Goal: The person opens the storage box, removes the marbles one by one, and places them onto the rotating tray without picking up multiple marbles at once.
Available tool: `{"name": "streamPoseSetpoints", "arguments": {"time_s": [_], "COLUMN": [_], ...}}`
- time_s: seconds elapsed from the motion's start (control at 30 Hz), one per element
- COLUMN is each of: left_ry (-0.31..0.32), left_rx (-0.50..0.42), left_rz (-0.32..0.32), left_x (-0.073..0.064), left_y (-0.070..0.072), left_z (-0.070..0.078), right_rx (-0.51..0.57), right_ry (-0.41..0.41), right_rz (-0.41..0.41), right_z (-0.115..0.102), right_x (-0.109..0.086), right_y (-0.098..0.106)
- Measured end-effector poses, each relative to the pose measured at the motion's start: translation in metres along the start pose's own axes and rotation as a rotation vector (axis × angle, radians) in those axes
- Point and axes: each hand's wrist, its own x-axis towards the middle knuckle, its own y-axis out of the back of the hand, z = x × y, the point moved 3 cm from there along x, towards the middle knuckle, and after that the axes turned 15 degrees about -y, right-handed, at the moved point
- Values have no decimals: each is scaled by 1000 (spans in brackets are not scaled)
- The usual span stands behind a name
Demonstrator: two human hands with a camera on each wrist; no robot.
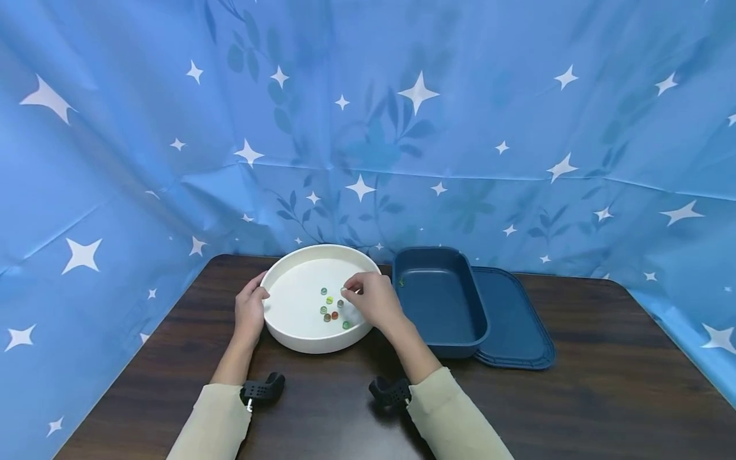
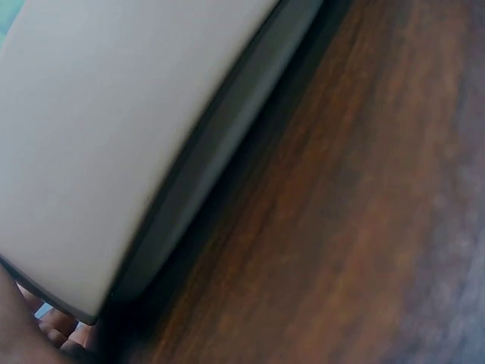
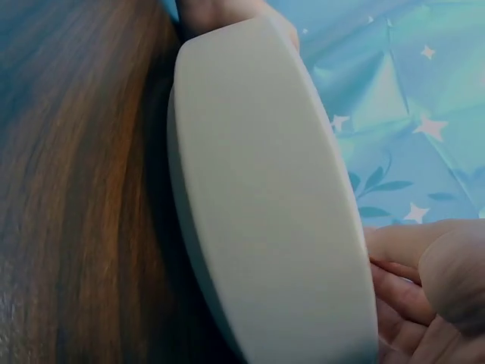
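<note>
A round white tray (image 1: 296, 275) with a raised rim stands on the table, and several small glass marbles (image 1: 335, 315) in green, yellow, red and brown lie toward its right side. My left hand (image 1: 250, 311) holds the tray's left rim, thumb over the edge. Above the tray's right part, my right hand (image 1: 376, 300) pinches a pale green marble (image 1: 343, 291) between thumb and fingertips. In the right wrist view the right hand's curled fingers (image 3: 402, 292) show beyond the tray wall (image 3: 265, 189), which hides the marbles.
Right of the tray sits a dark blue rectangular container (image 1: 439, 300) with a greenish marble (image 1: 401, 282) near its left wall. Its blue lid (image 1: 514, 319) lies partly beneath it on the right. A blue starry curtain (image 1: 368, 128) hangs behind the dark wooden table (image 1: 604, 358).
</note>
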Motion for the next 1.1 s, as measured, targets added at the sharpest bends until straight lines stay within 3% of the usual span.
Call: {"name": "streamPoseSetpoints", "arguments": {"time_s": [0.2,0.47,0.9,1.1], "left_ry": [7,3,-15,-3], "left_rx": [-9,-6,20,28], "left_rz": [12,14,-3,33], "left_x": [0,2,11,5], "left_y": [-1,1,-9,-1], "left_z": [-2,-1,-1,-3], "right_rx": [-191,-370,-449,-330], "right_ry": [5,5,-69,-54], "right_rz": [-51,-35,-26,-82], "right_z": [-1,-9,-7,-12], "right_x": [2,-1,0,-1], "right_y": [-5,-13,-17,-16]}}
